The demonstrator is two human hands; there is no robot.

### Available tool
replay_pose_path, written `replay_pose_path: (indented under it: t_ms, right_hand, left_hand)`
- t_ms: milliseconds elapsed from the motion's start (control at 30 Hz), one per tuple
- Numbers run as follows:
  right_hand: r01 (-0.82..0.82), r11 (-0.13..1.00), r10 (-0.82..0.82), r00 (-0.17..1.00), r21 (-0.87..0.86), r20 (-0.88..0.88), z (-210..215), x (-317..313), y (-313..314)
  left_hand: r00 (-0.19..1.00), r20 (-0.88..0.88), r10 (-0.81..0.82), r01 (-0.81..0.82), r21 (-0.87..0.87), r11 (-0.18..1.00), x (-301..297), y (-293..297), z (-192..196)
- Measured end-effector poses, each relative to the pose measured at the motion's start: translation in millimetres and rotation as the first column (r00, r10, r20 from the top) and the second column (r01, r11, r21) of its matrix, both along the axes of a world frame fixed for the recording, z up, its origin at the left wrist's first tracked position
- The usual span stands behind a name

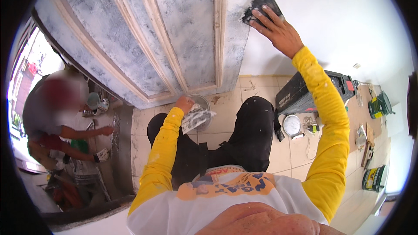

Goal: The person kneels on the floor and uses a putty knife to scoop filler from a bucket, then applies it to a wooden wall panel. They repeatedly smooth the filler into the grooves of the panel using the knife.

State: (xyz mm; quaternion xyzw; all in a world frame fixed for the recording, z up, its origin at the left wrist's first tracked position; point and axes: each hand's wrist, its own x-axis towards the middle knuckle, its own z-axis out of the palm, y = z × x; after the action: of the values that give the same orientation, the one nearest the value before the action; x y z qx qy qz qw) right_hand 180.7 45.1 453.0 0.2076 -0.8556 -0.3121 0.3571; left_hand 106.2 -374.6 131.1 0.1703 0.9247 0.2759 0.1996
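1. Hands: right hand [276,28] raised, fingers spread flat on a putty-smeared scraper blade [260,5], clamped against the door panel's [183,30] right edge, beside the white wall [331,21]. Left hand [185,103] lowered, closed on a second filler-coated blade [197,118] at the rim of a small metal bucket [201,102] on the tiled floor [226,104].
2. Step in hand, as judged: skimming filler over the grey-mottled door. Done well, the blade stays at a low angle with even pressure, strokes following the edge so no ridges remain.
3. Pose: right arm extended up and forward, yellow sleeve nearly straight; left arm bent down between the knees. The two hands are well apart.
4. Nearby: black toolbox [305,93], round white lid [291,125], green cans [375,177]; another person [65,126] works at the threshold on the left.
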Motion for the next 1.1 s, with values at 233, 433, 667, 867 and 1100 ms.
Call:
replay_pose_path:
  t_ms: [233, 433, 667, 867, 1100]
  right_hand:
    - [-0.079, 0.969, 0.076, 0.997, 0.235, 0.022, 28, -46, 4]
    - [-0.097, 0.956, 0.087, 0.995, 0.276, 0.048, 35, -65, 1]
    - [-0.023, 0.965, 0.024, 1.0, 0.26, -0.001, 33, -71, -5]
    - [0.022, 0.979, -0.02, 1.0, 0.2, -0.012, 21, -67, 5]
    - [0.209, 0.933, -0.214, 0.977, 0.293, -0.015, 10, -44, 56]
  left_hand:
    - [0.786, -0.428, 0.446, -0.316, 0.341, 0.885, -28, -27, 13]
    - [0.555, -0.206, 0.806, -0.455, 0.736, 0.501, -41, -26, 63]
    - [0.627, -0.19, 0.756, -0.412, 0.742, 0.528, -40, -3, 65]
    - [0.615, -0.096, 0.783, -0.376, 0.837, 0.398, -46, 8, 68]
    - [0.634, -0.127, 0.763, -0.428, 0.764, 0.483, -41, 14, 68]
